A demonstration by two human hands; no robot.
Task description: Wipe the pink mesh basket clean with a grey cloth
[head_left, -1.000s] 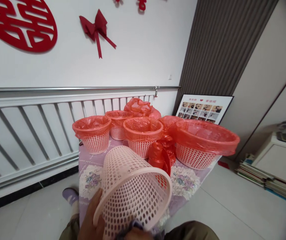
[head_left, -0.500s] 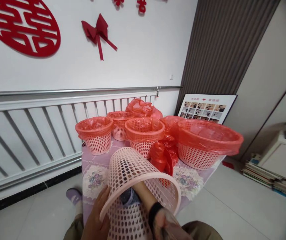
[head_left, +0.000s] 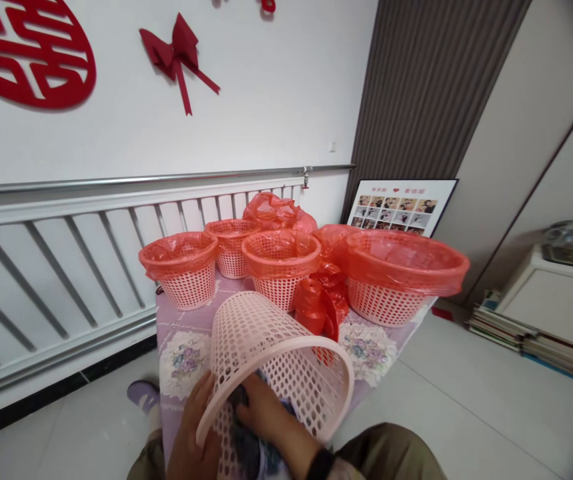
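Observation:
A pale pink perforated plastic basket (head_left: 261, 337) lies tilted on its side over my lap, its open mouth toward me. My left hand (head_left: 193, 433) grips the basket's rim from the left. My right hand (head_left: 261, 408) reaches inside the basket and presses a dark cloth (head_left: 245, 448) against its inner wall. A black band sits on my right wrist. Just beyond the basket, a roll of red plastic bags (head_left: 316, 308) rests on the purple floral tablecloth (head_left: 186, 350).
Three small baskets lined with red bags (head_left: 181, 267) (head_left: 230, 245) (head_left: 281, 265) and a wide lined one (head_left: 399, 273) stand on the small table. White railing at left, framed photo board (head_left: 399, 208) at back, stacked books (head_left: 531, 340) on the floor at right.
My right hand went from the basket's near edge deep into it, then drew back a little with the cloth. The view shifted slightly.

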